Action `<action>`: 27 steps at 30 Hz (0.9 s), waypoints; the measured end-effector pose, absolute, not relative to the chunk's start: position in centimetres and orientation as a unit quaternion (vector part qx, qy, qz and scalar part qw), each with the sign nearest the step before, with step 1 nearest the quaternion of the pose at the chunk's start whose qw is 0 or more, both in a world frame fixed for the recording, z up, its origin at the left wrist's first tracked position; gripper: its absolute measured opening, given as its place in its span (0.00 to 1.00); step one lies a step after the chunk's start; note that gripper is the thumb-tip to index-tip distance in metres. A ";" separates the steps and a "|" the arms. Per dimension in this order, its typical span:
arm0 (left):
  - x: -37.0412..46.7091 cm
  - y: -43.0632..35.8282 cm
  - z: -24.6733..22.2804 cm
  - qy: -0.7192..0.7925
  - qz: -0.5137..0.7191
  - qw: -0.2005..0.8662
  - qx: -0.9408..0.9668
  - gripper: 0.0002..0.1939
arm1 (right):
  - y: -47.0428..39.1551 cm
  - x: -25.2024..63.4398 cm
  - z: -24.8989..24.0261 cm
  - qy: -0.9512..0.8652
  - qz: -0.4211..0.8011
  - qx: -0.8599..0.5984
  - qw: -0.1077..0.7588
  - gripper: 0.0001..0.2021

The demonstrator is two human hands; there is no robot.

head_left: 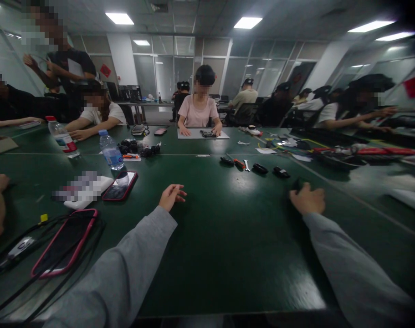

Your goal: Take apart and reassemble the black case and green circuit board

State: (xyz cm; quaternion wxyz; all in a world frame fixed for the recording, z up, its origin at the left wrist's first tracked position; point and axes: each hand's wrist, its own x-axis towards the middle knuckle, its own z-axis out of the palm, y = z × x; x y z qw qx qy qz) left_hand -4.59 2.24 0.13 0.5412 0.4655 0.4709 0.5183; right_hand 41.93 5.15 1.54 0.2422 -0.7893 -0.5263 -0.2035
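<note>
Count by kind

2 clear plastic bottles (112, 157), upper left of the frame: 1 red-capped, 1 blue-capped. 2 dark-screened, reddish-pink-cased smartphones (69, 234), left. 3 black rounded pieces (260, 168) lying right of centre. 1 silver metal wrench (246, 166) among them. 1 grey-sleeved left hand (170, 197), centre; 1 grey-sleeved right hand (309, 199), right.

A head-worn camera is looking forward and down from the near edge of the green table (234, 255), viewing the wearer's left hand (172, 197) and right hand (307, 199) closely while taking in distant glass partitions (163, 70) and ceiling lights (120, 18).
</note>
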 end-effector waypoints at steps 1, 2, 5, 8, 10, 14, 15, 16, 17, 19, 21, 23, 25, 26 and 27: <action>-4.6 2.3 0.0 0.469 0.522 0.540 0.465 0.16 | 5.4 39.4 0.8 -0.537 -0.197 -0.786 0.234 0.26; -4.6 2.4 -0.1 0.467 0.528 0.535 0.465 0.16 | 5.6 36.8 0.1 -0.556 -0.192 -0.776 0.228 0.26; -4.6 2.8 -0.9 0.475 0.552 0.500 0.468 0.16 | 5.1 28.2 -0.9 -0.686 -0.142 -0.679 0.218 0.26; -4.6 3.3 -1.7 0.510 0.571 0.431 0.478 0.14 | 2.9 20.0 -0.4 -0.809 -0.086 -0.536 0.226 0.25; -4.8 3.6 -2.2 0.530 0.588 0.376 0.482 0.13 | 1.1 15.8 0.2 -0.854 -0.052 -0.464 0.230 0.25; -5.0 3.7 -2.8 0.530 0.600 0.342 0.492 0.13 | -1.7 12.1 0.7 -0.890 -0.005 -0.390 0.236 0.26; -5.0 3.7 -2.8 0.524 0.596 0.353 0.496 0.14 | -2.1 11.9 0.7 -0.892 0.004 -0.384 0.237 0.26; -5.0 3.7 -2.8 0.517 0.592 0.366 0.499 0.14 | -2.3 11.9 0.8 -0.893 0.012 -0.381 0.238 0.26; -4.9 3.7 -2.9 0.510 0.589 0.378 0.500 0.15 | -2.4 12.0 0.8 -0.894 0.019 -0.379 0.239 0.26; -4.8 3.7 -2.9 0.498 0.591 0.397 0.494 0.16 | -2.4 12.3 0.8 -0.892 0.031 -0.379 0.243 0.26; -4.7 3.7 -2.9 0.492 0.596 0.409 0.485 0.17 | -2.3 12.5 0.8 -0.890 0.038 -0.380 0.250 0.25; -4.6 3.6 -2.8 0.485 0.599 0.416 0.483 0.17 | -2.2 12.6 0.7 -0.886 0.037 -0.383 0.258 0.25; -4.5 3.5 -2.5 0.476 0.598 0.422 0.488 0.19 | -2.1 12.7 0.6 -0.882 0.034 -0.390 0.264 0.25; -4.5 3.5 -2.4 0.472 0.597 0.429 0.486 0.20 | -2.1 12.7 0.5 -0.879 0.032 -0.395 0.266 0.25; -4.5 3.5 -2.2 0.469 0.598 0.442 0.477 0.22 | -2.1 12.8 0.5 -0.875 0.031 -0.401 0.269 0.25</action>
